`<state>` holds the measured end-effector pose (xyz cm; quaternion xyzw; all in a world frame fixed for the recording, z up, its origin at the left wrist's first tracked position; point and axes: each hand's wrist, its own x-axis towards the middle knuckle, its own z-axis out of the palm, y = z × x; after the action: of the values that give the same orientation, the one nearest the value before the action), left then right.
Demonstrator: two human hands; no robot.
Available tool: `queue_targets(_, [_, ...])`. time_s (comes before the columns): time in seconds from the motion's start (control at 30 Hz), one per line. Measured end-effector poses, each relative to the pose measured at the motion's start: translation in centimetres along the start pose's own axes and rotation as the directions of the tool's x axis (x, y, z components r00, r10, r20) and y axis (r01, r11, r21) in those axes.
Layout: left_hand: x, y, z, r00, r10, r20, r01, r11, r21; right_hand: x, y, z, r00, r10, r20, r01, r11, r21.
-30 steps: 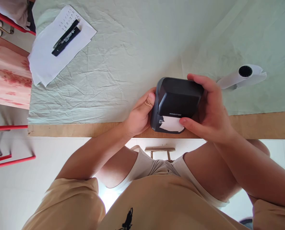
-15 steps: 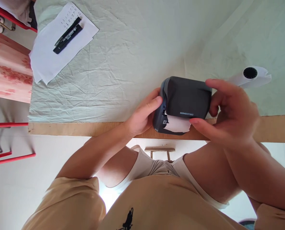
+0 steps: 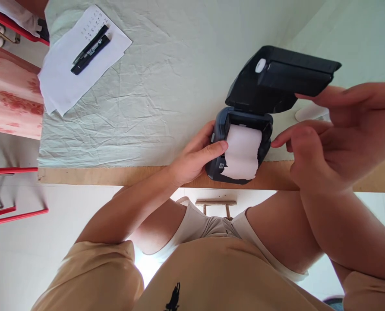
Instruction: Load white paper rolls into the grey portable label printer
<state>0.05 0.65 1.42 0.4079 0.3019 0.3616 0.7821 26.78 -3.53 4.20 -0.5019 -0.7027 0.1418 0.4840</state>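
Observation:
A small dark label printer (image 3: pixel 216 166) is held over the table's front edge in my left hand (image 3: pixel 200 157). The thumb rests over the near left side while the other fingers go underneath. Its black lid (image 3: pixel 276 77) is swung up and back, showing the inner side. In the bay lies a white paper roll (image 3: pixel 244 149), its torn loose end hanging over the front. My right hand (image 3: pixel 344 129) is to the right with fingers apart. One finger touches the lid's lower edge, and another fingertip is close to the printer's right side.
Paper sheets (image 3: pixel 59 60) with a black marker (image 3: pixel 90 54) and a pen lie at the table's upper left. Partly behind my right hand is a white roll (image 3: pixel 310 112). A wrinkled pale green cloth (image 3: pixel 166 65) covers the table; its wooden edge (image 3: pixel 82 175) faces me.
The printer's lid has gone from closed to fully raised, uncovering the paper roll. My right hand has moved up and to the right with it. My left hand keeps its grip.

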Motion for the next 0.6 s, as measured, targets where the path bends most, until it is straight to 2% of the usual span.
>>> queue_targets(0.1, [0.0, -0.1, 0.0, 1.0, -0.002, 0.003, 0.002, 1.0, 0.004, 0.8, 0.0, 0.6, 0.984, -0.115, -0.139, 0.112, 0.993, -0.034])
queue_targets(0.17, [0.0, 0.0, 0.0, 1.0, -0.012, 0.001, 0.012, 1.0, 0.019, 1.2, -0.1, 1.1, 0.976, -0.188, -0.109, 0.168, 0.971, -0.168])
queue_targets(0.27, [0.0, 0.1, 0.1, 1.0, -0.022, 0.006, 0.022, 1.0, 0.018, 1.6, -0.6, 1.6, 0.953, -0.303, -0.026, 0.269, 0.879, -0.393])
queue_targets(0.4, [-0.1, 0.1, 0.2, 1.0, -0.015, -0.021, 0.016, 1.0, 0.014, 1.7, -1.8, 1.4, 0.966, -0.234, 0.106, 0.255, 0.82, -0.512])
queue_targets(0.47, [0.0, 0.0, 0.3, 1.0, 0.0, -0.031, 0.0, 1.0, 0.014, 1.7, -2.2, 0.8, 0.972, -0.16, 0.174, 0.231, 0.803, -0.549])
queue_targets(0.53, [0.0, -0.1, 0.2, 1.0, 0.013, -0.027, -0.013, 1.0, 0.013, 1.8, -2.0, 0.2, 0.963, -0.055, 0.264, 0.199, 0.804, -0.56])
queue_targets(0.6, [-0.1, -0.2, 0.1, 1.0, 0.011, -0.014, -0.011, 1.0, 0.027, 2.0, -1.6, -0.4, 0.946, -0.006, 0.324, 0.182, 0.838, -0.514])
